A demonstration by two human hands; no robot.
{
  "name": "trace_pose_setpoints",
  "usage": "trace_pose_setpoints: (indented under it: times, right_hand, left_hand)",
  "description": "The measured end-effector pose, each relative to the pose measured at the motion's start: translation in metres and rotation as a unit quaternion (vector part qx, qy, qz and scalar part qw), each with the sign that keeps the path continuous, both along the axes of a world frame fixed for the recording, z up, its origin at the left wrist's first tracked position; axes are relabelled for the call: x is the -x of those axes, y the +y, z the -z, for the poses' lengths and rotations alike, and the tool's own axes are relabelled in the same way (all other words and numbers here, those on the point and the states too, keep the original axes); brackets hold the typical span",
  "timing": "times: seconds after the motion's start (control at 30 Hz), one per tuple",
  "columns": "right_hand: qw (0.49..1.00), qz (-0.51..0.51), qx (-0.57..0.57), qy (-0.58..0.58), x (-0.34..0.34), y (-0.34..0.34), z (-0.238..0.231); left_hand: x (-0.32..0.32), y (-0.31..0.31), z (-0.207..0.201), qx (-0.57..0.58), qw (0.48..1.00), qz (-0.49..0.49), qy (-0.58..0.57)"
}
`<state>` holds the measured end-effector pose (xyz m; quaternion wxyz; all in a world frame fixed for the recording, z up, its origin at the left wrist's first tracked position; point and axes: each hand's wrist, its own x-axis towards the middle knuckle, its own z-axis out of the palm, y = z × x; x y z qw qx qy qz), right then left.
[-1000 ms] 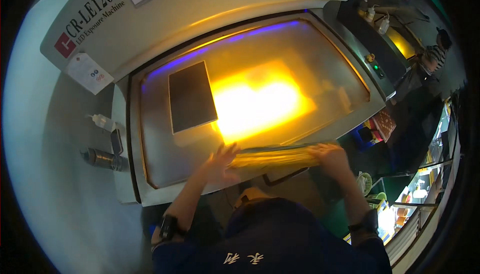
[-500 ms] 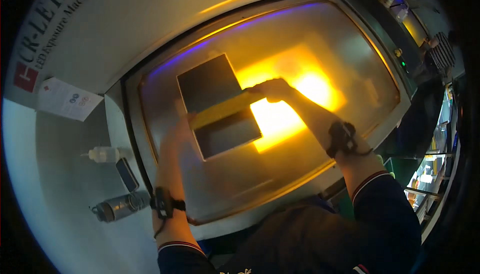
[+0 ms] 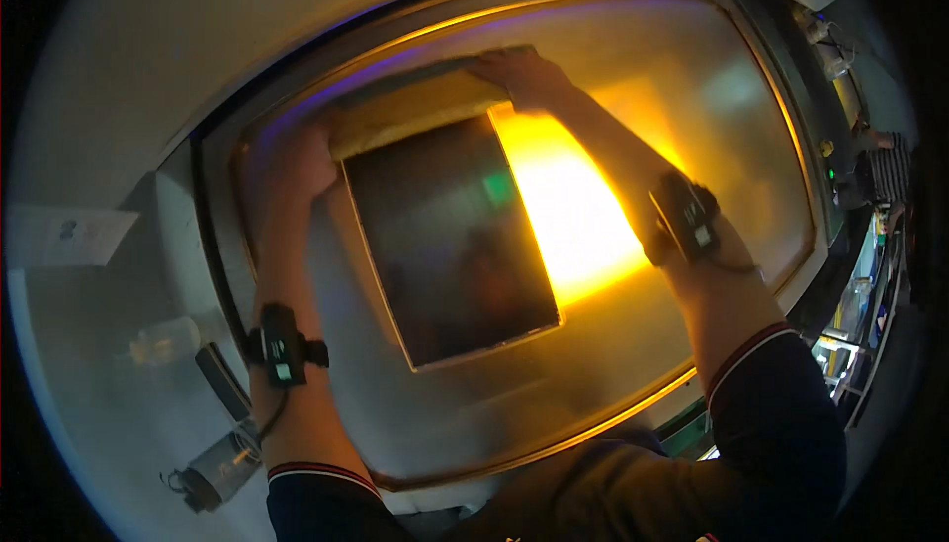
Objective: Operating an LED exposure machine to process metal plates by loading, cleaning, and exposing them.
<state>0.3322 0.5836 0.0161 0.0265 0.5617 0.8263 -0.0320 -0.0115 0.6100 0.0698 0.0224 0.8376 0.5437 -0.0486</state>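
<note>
At the left edge of the frame is a white rectangular sheet of paper (image 3: 74,236). Toward the lower left, a translucent white plastic squeeze bottle (image 3: 165,340), a flat black rectangular object (image 3: 223,382) and a clear grey cylindrical bottle with a dark cap (image 3: 217,471) sit off the working surface, perhaps placed there to keep it free; I cannot make out what either bottle contains.

Left of centre, the person's left hand (image 3: 312,162) is a blur at the left end of a long yellow-brown strip with a greenish upper edge (image 3: 420,102); I cannot tell whether its fingers close. The strip slants across the upper centre, along the top edge of a black rectangular panel with a thin pale border (image 3: 450,245). The panel lies on a wide grey machine bed with a coppery rim (image 3: 633,349), bright yellow light beside it.

The right hand (image 3: 521,78) appears clamped over the strip's right end, thumb hidden. Holding opposite ends probably keeps the strip straight. At far right stands a person in a striped top (image 3: 891,171).
</note>
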Motion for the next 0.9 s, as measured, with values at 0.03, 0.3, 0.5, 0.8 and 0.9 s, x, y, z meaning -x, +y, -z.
trace_pose_setpoints:
  times: [0.03,0.3,0.5,0.8,0.9]
  right_hand:
    - [0.999,-0.033,-0.026,-0.011,-0.01,-0.021,0.004]
    - [0.969,-0.094,0.191,0.125,0.003,-0.42,-0.085]
    - [0.991,-0.097,0.048,0.081,0.013,-0.325,-0.051]
    - [0.996,-0.029,-0.061,-0.05,-0.008,0.032,0.006]
    - [0.999,-0.005,0.034,-0.014,-0.029,0.086,0.001]
  left_hand:
    - [-0.01,-0.022,0.0,0.037,0.999,-0.002,0.022]
    - [0.046,-0.416,-0.028,0.241,0.963,0.112,-0.045]
    - [0.035,-0.316,-0.017,0.2,0.978,0.025,-0.056]
    - [0.005,0.024,0.028,0.033,0.999,-0.034,-0.02]
    - [-0.012,0.066,0.038,0.026,0.999,-0.021,-0.01]
